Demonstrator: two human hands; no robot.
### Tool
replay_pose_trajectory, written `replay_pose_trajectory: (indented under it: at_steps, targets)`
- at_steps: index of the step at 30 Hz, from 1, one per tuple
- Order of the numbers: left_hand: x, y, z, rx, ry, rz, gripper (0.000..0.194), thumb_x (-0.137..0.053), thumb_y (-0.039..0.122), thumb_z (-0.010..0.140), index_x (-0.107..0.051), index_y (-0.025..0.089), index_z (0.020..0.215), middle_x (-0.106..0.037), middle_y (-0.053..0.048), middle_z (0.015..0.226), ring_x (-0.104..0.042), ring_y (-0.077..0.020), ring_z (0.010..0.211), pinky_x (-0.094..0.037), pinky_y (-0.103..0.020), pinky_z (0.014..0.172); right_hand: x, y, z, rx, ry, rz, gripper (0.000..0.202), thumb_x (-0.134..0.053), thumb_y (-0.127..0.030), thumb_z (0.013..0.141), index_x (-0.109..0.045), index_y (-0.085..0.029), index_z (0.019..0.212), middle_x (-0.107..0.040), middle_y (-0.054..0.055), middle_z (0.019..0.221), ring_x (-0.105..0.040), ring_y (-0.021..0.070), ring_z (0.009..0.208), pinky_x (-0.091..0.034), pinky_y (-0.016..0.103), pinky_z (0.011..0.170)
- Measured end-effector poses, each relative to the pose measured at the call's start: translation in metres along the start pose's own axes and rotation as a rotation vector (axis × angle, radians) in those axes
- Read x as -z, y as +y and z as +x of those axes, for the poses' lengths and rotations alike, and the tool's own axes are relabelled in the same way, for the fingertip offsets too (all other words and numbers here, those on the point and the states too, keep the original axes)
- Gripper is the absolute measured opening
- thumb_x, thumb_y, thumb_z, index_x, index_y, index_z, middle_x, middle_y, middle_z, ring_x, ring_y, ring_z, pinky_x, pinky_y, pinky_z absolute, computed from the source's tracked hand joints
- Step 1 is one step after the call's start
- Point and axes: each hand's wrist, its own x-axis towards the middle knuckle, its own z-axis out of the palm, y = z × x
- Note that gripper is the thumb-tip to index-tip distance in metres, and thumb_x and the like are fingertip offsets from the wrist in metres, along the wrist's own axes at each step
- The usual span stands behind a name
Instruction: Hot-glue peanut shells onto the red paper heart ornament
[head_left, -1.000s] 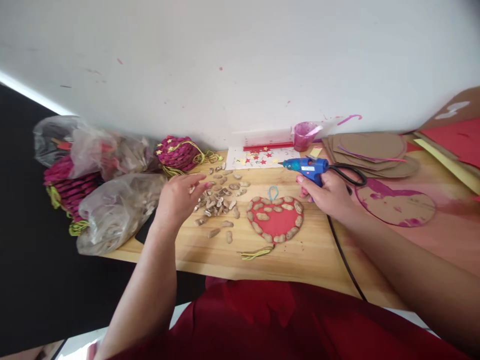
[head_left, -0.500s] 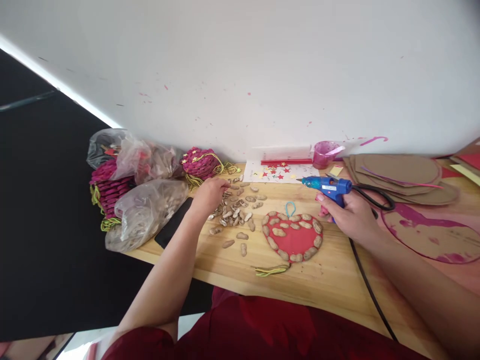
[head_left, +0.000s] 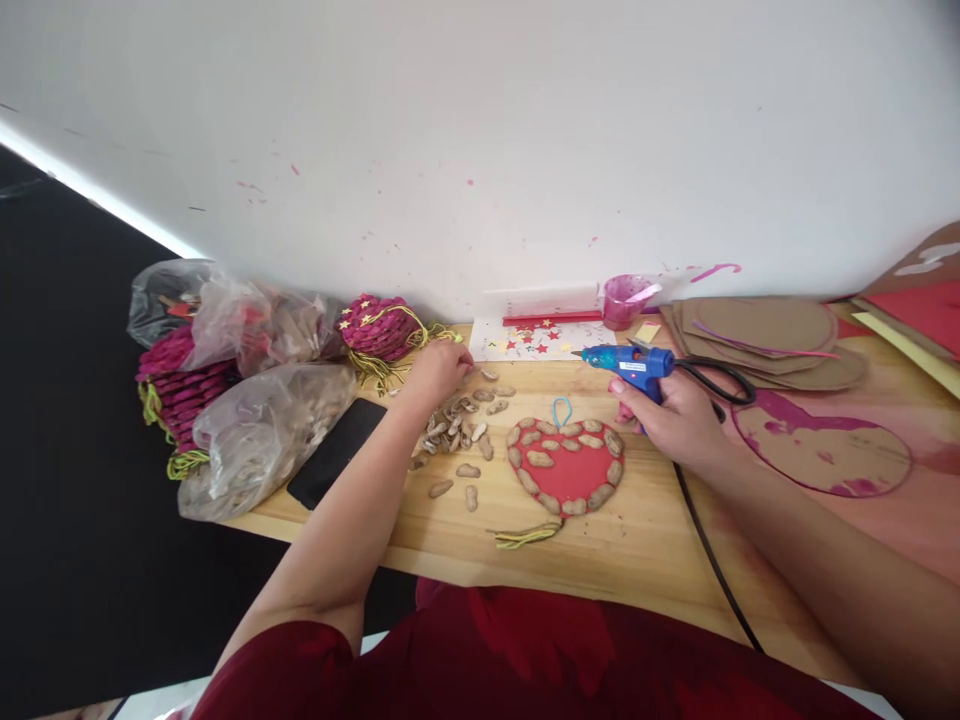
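Blue glue gun clamped in right hand, left hand fingers bunched (on peanut shells), shell-filled bag nearby.

Heart board sits table-center. Shell pile at its 9 o'clock, left hand on the pile's far edge. Glue gun at 1 o'clock, in right hand. Phone left of pile, bags beyond it. Cardboard discs at 2 o'clock, cup at 12 by the wall.
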Motion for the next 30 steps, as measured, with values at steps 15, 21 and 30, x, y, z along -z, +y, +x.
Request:
replay_pose_trajectory:
  at_steps: [15, 21, 30]
  targets:
    - [0.0, 0.04, -0.018, -0.201, -0.044, -0.015, 0.016, -0.065, 0.015, 0.088, -0.08, 0.018, 0.091, -0.077, -0.01, 0.097, -0.065, -0.0285, 0.101, -0.049, -0.044, 0.097, -0.003, -0.002, -0.001, -0.014, -0.002, 0.084, 0.033, -0.066, -0.055, 0.089, -0.061, -0.023, 0.082, -0.067, 0.002, 0.065, -0.07, 0.0214, 0.058, -0.053, 0.031, 0.05]
    - [-0.002, 0.044, -0.014, -0.218, -0.114, -0.003, 0.017, -0.064, 0.019, 0.087, -0.081, 0.018, 0.089, -0.077, -0.011, 0.092, -0.063, -0.0296, 0.098, -0.048, -0.045, 0.095, -0.004, 0.0, -0.001, 0.013, 0.014, 0.036, 0.031, -0.065, -0.051, 0.09, -0.061, -0.023, 0.079, -0.069, 0.003, 0.065, -0.071, 0.0226, 0.06, -0.055, 0.032, 0.053]
    - [-0.01, 0.037, -0.018, -0.224, -0.062, -0.043, 0.017, -0.063, 0.024, 0.087, -0.079, 0.022, 0.086, -0.078, -0.009, 0.09, -0.065, -0.0284, 0.092, -0.05, -0.046, 0.093, -0.004, -0.006, -0.001, -0.021, 0.016, 0.024, 0.034, -0.065, -0.052, 0.09, -0.064, -0.022, 0.075, -0.07, 0.004, 0.062, -0.07, 0.0219, 0.058, -0.054, 0.032, 0.053]
